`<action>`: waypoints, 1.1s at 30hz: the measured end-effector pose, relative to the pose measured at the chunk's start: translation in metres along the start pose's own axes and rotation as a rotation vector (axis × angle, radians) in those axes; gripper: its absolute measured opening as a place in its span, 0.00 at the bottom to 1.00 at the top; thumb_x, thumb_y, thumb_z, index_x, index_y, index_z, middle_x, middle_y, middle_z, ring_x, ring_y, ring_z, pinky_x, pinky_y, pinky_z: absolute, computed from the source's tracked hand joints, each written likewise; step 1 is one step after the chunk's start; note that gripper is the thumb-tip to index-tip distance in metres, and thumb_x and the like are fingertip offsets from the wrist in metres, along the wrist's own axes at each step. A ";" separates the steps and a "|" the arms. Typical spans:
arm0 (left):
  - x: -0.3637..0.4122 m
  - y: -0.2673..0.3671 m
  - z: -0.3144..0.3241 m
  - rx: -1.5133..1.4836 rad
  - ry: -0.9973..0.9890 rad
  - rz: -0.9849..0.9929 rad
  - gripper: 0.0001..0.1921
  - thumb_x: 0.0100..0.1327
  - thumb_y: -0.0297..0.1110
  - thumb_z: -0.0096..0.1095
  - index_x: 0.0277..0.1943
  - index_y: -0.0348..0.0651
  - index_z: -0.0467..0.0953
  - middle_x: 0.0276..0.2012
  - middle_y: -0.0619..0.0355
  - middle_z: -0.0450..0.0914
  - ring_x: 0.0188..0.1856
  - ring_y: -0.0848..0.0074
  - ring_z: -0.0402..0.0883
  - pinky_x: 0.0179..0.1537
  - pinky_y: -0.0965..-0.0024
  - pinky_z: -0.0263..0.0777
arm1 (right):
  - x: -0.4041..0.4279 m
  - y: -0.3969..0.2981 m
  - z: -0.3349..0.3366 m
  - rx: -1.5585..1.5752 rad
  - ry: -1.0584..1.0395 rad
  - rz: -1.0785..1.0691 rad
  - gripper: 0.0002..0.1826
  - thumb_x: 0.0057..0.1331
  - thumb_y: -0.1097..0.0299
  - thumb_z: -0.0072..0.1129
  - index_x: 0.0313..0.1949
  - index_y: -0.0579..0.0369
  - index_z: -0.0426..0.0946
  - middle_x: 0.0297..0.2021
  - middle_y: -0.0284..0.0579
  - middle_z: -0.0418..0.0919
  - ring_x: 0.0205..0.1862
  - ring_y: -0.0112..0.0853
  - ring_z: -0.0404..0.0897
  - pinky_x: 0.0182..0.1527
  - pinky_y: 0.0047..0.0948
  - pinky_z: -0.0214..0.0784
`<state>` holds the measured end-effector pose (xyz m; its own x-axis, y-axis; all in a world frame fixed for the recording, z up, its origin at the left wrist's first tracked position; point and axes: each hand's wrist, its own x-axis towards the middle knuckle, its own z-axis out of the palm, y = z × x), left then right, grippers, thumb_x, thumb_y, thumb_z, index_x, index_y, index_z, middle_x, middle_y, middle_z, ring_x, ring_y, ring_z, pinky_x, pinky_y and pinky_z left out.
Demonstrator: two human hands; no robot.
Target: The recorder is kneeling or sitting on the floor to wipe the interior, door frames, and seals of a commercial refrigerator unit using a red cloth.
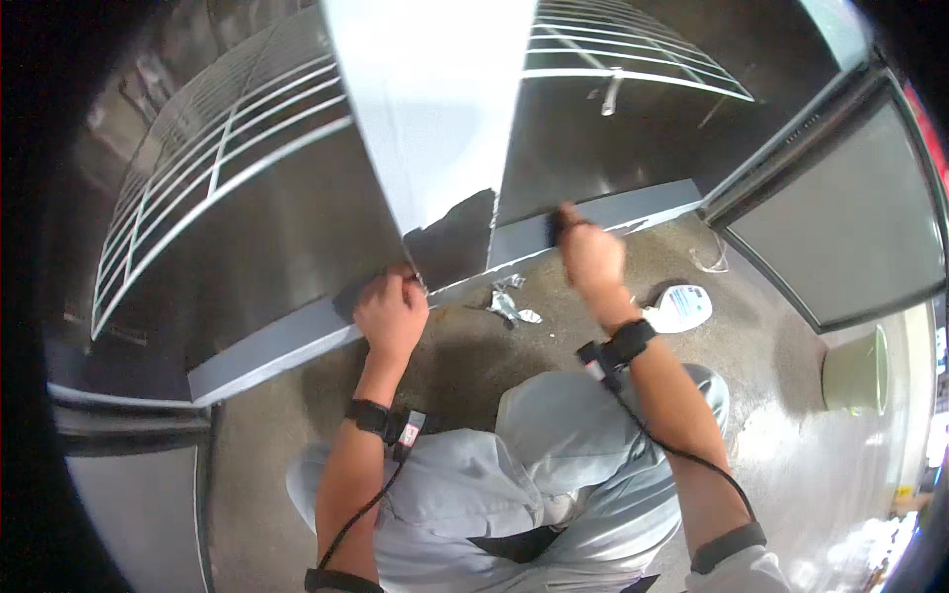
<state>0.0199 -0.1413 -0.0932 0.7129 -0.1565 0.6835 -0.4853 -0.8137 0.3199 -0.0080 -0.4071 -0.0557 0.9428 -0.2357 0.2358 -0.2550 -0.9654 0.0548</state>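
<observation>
In front of me is a cabinet with its doors swung out and a light-faced central post [437, 111], whose pale surface ends in a ragged edge above a darker patch. My left hand [391, 307] is at the cabinet's bottom sill [274, 359], just left of the post's foot, with bent fingers; whether it pinches anything is hidden. My right hand [592, 256] grips a small dark object [554, 228], too blurred to name, against the sill right of the post. Crumpled silvery scraps [511, 302] lie on the floor between my hands.
White wire shelves [215, 167] are inside the cabinet. A white spray bottle [682, 308] lies beyond my right wrist. The cabinet's right door [845, 207] and left door [137, 511] stand open. A pale green bin [854, 370] is on the floor at right.
</observation>
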 end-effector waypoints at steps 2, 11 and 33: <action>-0.003 -0.009 -0.005 0.045 -0.017 0.039 0.03 0.51 0.28 0.54 0.30 0.46 0.72 0.20 0.56 0.74 0.22 0.61 0.75 0.24 0.60 0.69 | -0.017 -0.044 0.000 0.097 0.101 -0.194 0.16 0.59 0.69 0.46 0.49 0.47 0.70 0.20 0.47 0.77 0.20 0.42 0.79 0.21 0.38 0.72; -0.005 -0.009 -0.005 -0.004 0.019 0.126 0.02 0.50 0.25 0.52 0.25 0.44 0.70 0.18 0.55 0.72 0.19 0.61 0.73 0.22 0.61 0.66 | 0.023 0.081 -0.027 -0.004 -0.233 0.000 0.29 0.54 0.67 0.56 0.57 0.54 0.62 0.26 0.50 0.79 0.28 0.43 0.81 0.30 0.38 0.74; -0.005 -0.004 -0.003 0.046 0.030 0.056 0.02 0.49 0.25 0.53 0.25 0.43 0.70 0.16 0.56 0.71 0.18 0.59 0.71 0.20 0.59 0.65 | 0.029 0.115 -0.002 0.375 -0.011 0.307 0.17 0.63 0.59 0.45 0.47 0.47 0.74 0.24 0.51 0.79 0.28 0.46 0.80 0.35 0.44 0.72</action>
<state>0.0167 -0.1359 -0.0955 0.6698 -0.1860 0.7188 -0.4996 -0.8291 0.2510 -0.0101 -0.5248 -0.0409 0.8390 -0.5150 0.1756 -0.4285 -0.8243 -0.3701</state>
